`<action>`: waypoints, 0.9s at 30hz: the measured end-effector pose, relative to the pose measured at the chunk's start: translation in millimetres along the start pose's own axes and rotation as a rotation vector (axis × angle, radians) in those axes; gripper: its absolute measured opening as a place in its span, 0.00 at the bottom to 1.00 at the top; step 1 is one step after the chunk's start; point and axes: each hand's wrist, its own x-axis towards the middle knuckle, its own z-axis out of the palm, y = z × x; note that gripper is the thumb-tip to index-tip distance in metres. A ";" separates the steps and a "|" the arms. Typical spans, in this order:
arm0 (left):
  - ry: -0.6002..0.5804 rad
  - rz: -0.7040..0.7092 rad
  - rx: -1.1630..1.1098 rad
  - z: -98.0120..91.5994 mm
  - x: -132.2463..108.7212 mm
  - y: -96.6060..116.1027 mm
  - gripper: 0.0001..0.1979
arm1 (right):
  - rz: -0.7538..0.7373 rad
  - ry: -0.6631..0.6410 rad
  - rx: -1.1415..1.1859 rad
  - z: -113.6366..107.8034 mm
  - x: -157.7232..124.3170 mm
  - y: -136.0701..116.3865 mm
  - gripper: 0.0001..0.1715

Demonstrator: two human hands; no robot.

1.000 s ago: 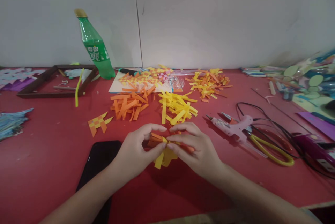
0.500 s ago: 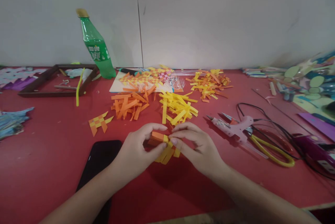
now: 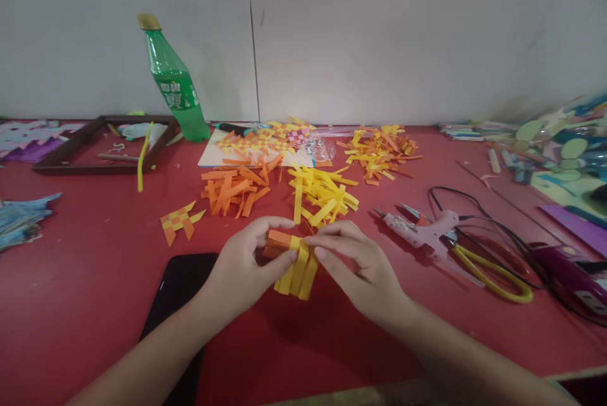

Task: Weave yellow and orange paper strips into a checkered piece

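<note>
Between my hands, a little above the red table, is a piece of woven paper strips point(image 3: 296, 273), orange at the left and yellow hanging down in front. My left hand point(image 3: 249, 264) pinches its orange side between thumb and fingers. My right hand point(image 3: 355, 264) has thumb and fingertips closed at its upper right edge, on the yellow strips. Just beyond lie loose yellow paper strips point(image 3: 327, 194) and loose orange paper strips point(image 3: 234, 191). A finished-looking woven paper fish point(image 3: 183, 222) lies flat to the left of my left hand.
A black phone point(image 3: 177, 292) lies under my left forearm. At right are a pink glue gun point(image 3: 422, 232), yellow-handled scissors point(image 3: 497, 279) and a black cord. A green bottle point(image 3: 177, 90) stands beside a dark wooden frame point(image 3: 85, 171) at the back left. More strips point(image 3: 379, 153) are heaped behind.
The woven paper piece has turned slightly and shifted left, so more of its yellow strips show. My left hand has moved up a little; both hands keep hold of it.
</note>
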 end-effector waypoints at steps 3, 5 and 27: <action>-0.020 -0.014 -0.059 -0.7 0.6 0.2 0.18 | -0.121 0.028 -0.113 2.4 -1.0 1.8 0.12; -0.043 -0.022 -0.100 -0.4 0.5 -0.4 0.18 | -0.172 0.029 -0.163 3.7 -1.4 2.8 0.13; -0.079 0.031 -0.040 3.3 -5.1 -1.8 0.21 | 0.228 0.049 0.262 3.2 1.2 5.1 0.06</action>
